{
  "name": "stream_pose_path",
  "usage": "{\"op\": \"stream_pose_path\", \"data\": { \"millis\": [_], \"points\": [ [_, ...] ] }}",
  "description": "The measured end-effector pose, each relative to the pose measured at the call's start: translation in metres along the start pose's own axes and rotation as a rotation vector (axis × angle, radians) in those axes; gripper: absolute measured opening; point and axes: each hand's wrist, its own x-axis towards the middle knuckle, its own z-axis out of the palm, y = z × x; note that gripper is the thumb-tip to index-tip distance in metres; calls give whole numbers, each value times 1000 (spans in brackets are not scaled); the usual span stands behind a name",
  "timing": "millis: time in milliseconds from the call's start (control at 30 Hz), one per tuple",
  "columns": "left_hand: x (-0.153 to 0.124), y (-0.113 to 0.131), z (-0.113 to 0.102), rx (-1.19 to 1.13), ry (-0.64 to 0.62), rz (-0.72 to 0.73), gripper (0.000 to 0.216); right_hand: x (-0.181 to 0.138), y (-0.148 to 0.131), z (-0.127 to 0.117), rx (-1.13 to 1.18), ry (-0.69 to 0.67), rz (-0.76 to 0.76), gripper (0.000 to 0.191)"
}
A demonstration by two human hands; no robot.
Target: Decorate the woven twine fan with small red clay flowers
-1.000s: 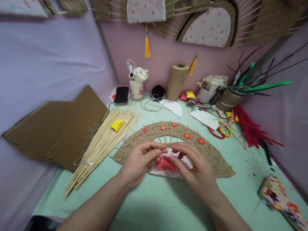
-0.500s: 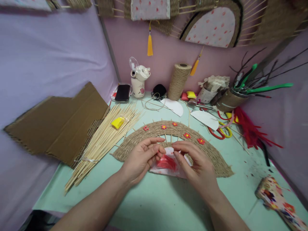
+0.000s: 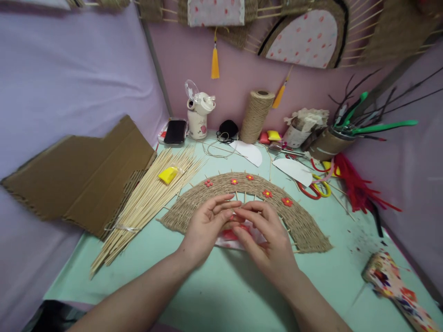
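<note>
My left hand (image 3: 206, 226) and my right hand (image 3: 270, 237) meet above the middle of a woven twine fan (image 3: 192, 207). A small red bit, perhaps soft clay, shows at the left thumb and fingertips, which are closed in a pinch. The right thumb and fingers curl in against the left fingertips; whether they grip the bit too is hidden. Under the hands lies a clear packet of red clay (image 3: 230, 235), partly covered, on the fan's white spotted centre (image 3: 228, 243). Several red flowers (image 3: 266, 193), some with yellow centres, sit along the woven band.
Left lie a bundle of bamboo sticks (image 3: 138, 221), a yellow packet (image 3: 168, 175) and cardboard (image 3: 79, 175). Behind stand a twine spool (image 3: 256, 117) and a white bottle (image 3: 198, 122). Scissors (image 3: 309, 191) and red fuzzy stems (image 3: 356, 184) lie right, a floral-patterned object (image 3: 391, 281) nearer.
My right hand has moved left, so its fingers now touch the left fingertips. Half a second ago the hands were slightly apart, and more of the red packet showed.
</note>
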Motion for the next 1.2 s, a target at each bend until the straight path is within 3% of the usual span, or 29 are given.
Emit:
{"op": "stream_pose_path", "data": {
  "millis": [233, 467, 667, 767, 900, 1000, 1100, 1200],
  "points": [
    [-2, -3, 2, -109, -86, -32, 37, 3, -3, 4, -63, 100, -46, 17],
    [-1, 28, 20, -483, -98, -267, 70, 0, -9, 7, -39, 55, -183, 26],
    [2, 34, 34, -541, -36, -246, 69, -6, -11, 10, -260, -55, -192, 45],
    [8, 30, 32, -575, -128, -269, 73, -8, -8, 8, -284, -116, -201, 55],
    [16, 27, 24, -619, -246, -169, 75, -8, 1, 7, -346, -110, -170, 58],
    [19, 23, 20, -612, -297, -231, 79, -7, 3, 10, -393, -108, -165, 64],
    [21, 19, 17, -649, -254, -222, 78, -6, 3, 14, -397, -179, -234, 68],
    [23, 17, 14, -697, -214, -203, 74, -5, 4, 17, -430, -170, -196, 68]
  ]
}}
